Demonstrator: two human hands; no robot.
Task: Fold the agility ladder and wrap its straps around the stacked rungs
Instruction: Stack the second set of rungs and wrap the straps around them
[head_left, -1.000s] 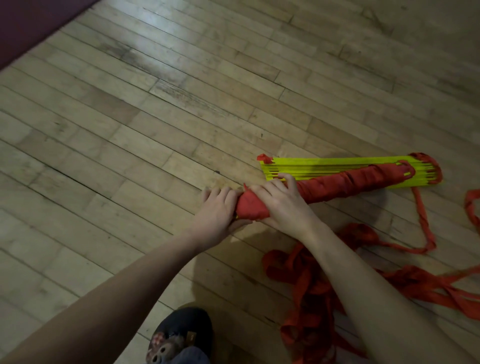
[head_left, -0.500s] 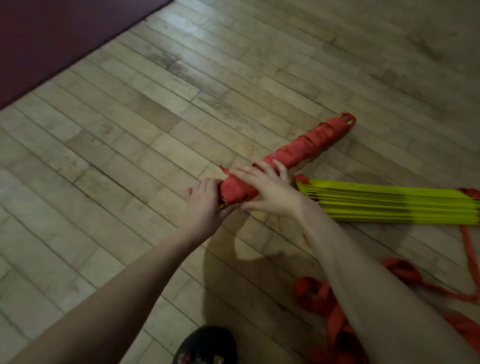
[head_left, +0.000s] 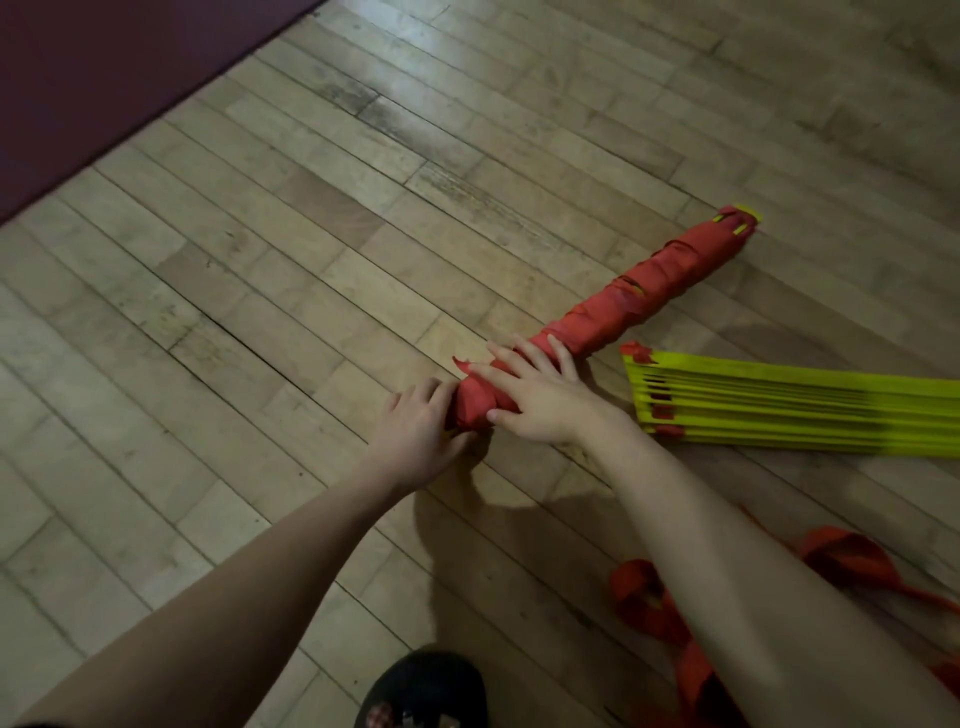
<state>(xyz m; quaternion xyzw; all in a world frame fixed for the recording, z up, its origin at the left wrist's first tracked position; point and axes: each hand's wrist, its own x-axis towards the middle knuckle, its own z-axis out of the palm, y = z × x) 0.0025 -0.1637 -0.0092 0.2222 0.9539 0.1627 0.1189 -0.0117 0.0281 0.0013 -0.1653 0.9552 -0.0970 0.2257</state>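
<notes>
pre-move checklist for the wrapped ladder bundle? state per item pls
1. Wrapped bundle on the floor: ok.
2. Right hand over the bundle's near end: ok.
3. Left hand at the end cap: ok; grip cannot tell.
4. Strap tail tucked: cannot tell, a red tip sticks out by the fingers.
5. Second yellow rung stack wrapped: not ok.
6. Loose red straps gathered: not ok.

Floor (head_left: 322, 291) open left — rungs (head_left: 789, 405), straps (head_left: 841, 566) right
</notes>
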